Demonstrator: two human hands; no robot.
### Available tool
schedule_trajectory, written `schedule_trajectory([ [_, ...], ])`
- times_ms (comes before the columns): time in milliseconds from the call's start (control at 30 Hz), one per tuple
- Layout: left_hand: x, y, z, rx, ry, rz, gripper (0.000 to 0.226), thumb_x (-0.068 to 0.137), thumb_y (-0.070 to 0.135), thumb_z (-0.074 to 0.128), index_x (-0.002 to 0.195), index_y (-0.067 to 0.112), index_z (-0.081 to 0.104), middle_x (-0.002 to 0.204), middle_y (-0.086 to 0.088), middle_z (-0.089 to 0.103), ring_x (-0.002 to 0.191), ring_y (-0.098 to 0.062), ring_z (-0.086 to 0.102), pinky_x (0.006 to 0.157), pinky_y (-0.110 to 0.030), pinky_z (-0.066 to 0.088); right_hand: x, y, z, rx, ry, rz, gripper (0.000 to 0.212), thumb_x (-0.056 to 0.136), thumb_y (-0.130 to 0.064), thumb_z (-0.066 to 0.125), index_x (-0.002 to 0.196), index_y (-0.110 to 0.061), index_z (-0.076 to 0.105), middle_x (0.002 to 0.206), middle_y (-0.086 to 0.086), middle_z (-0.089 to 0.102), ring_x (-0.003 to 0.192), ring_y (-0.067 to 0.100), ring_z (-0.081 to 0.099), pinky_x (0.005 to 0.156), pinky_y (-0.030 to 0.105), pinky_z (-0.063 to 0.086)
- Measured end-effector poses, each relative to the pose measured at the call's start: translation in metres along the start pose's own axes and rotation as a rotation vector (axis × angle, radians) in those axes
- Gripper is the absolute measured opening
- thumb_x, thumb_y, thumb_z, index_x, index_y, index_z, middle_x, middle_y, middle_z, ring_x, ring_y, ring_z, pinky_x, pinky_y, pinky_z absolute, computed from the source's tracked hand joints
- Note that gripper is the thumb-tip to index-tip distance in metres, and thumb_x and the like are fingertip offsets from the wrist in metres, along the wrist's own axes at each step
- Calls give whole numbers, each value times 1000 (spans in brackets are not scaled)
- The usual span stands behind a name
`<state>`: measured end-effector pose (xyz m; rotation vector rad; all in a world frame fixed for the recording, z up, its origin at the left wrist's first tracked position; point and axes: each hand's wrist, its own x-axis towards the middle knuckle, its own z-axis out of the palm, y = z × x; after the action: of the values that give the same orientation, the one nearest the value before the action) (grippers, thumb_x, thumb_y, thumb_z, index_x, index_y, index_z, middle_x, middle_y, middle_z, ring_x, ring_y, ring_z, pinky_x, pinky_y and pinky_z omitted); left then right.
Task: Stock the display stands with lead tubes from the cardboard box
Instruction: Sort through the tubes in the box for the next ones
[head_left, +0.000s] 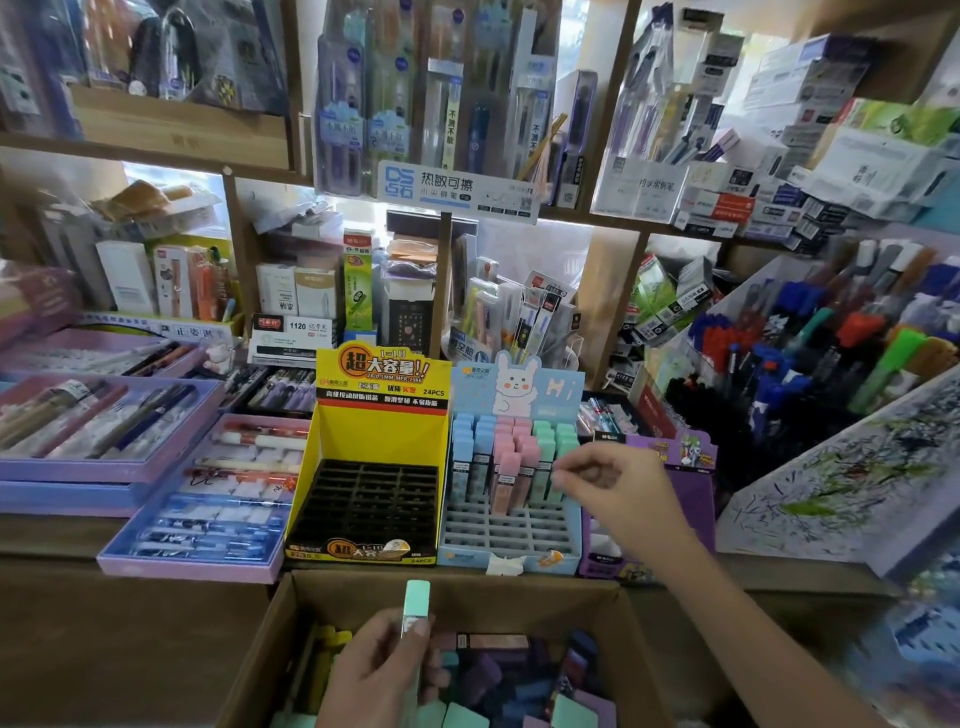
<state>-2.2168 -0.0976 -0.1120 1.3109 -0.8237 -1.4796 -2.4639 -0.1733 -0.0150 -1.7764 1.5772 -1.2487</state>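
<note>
A cardboard box (280, 639) at the bottom centre holds several loose lead tubes in green, purple, blue and yellow. Over it, my left hand (374, 670) is shut on a mint green lead tube (416, 603), held upright. The light blue bunny display stand (511, 540) holds blue, pink and green tubes in its back rows; its front slots are bare. My right hand (608, 488) hovers at that stand's right side, fingertips pinched next to the green tubes (558, 441), with nothing visible between them. The yellow display stand (374, 436) to the left has a black grid with no tubes.
A purple display stand (675, 467) sits behind my right hand. Purple trays of pens (208, 499) lie on the left. A rack of markers (810, 343) stands at the right. Shelves of packaged stationery fill the back wall.
</note>
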Motion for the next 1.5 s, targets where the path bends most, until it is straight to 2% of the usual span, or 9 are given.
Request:
schedule_trajectory([
  [233, -2, 17, 3, 96, -57, 87, 8, 96, 5, 61, 100, -1, 64, 78, -19, 76, 69, -26, 75, 62, -33, 55, -62, 55, 35, -61, -482, 310, 10, 90, -19, 77, 99, -23, 74, 94, 5, 77, 79, 8, 71, 74, 19, 57],
  [333, 2, 28, 8, 124, -68, 94, 9, 96, 4, 61, 99, -4, 63, 83, -18, 77, 79, -28, 77, 65, -32, 58, -78, 75, 52, -187, -579, 434, 16, 88, -25, 78, 102, -27, 71, 103, -4, 72, 95, 6, 68, 83, 18, 54],
  [467, 13, 45, 12, 412, -145, 263, 10, 96, 22, 65, 92, 16, 71, 89, -6, 76, 88, -18, 73, 78, -38, 56, -80, 84, 56, -279, -675, 527, 12, 90, -23, 75, 101, -24, 71, 95, -9, 68, 100, 14, 68, 78, 19, 50],
  [633, 34, 69, 33, 608, -163, 476, 16, 93, 26, 69, 79, 19, 68, 81, -4, 70, 79, -16, 67, 71, -35, 55, -79, 83, 51, -273, -699, 582, 13, 93, -27, 73, 104, -24, 68, 99, -10, 63, 96, 9, 62, 87, 25, 51],
  [800, 57, 83, 61, 632, -231, 559, 26, 92, 21, 72, 67, 26, 65, 64, 5, 64, 58, -2, 58, 53, -14, 47, -81, 86, 50, -258, -680, 557, 26, 93, -26, 72, 116, -14, 72, 100, -7, 65, 87, 6, 60, 69, 14, 45],
  [1000, 73, 84, 91, 689, -256, 600, 8, 93, 22, 71, 88, 22, 77, 82, 6, 77, 77, -9, 72, 69, -26, 59, -82, 89, 50, -251, -661, 589, 32, 90, -31, 75, 118, -18, 69, 122, -1, 67, 106, 14, 64, 79, 22, 48],
  [1167, 77, 83, 109, 764, -169, 702, 17, 92, 23, 73, 77, 25, 66, 70, 6, 72, 64, -1, 69, 57, -14, 52, -83, 93, 51, -209, -655, 596, 32, 89, -32, 75, 118, -20, 68, 97, -19, 58, 95, 7, 59, 69, 16, 42],
  [1300, 81, 80, 120, 764, -138, 719, 8, 92, 20, 73, 89, 19, 66, 72, 8, 72, 63, 1, 69, 53, -12, 52, -83, 92, 50, -193, -663, 600, 31, 88, -33, 75, 116, -23, 66, 101, -15, 59, 98, 10, 60, 77, 22, 46],
  [1500, 89, 76, 128, 867, -73, 777, 22, 92, 27, 73, 80, 35, 56, 66, 13, 70, 59, -1, 67, 55, -33, 61, -82, 92, 47, -177, -701, 587, 23, 88, -30, 73, 110, -25, 66, 102, -14, 62, 101, 12, 62, 85, 26, 51],
])
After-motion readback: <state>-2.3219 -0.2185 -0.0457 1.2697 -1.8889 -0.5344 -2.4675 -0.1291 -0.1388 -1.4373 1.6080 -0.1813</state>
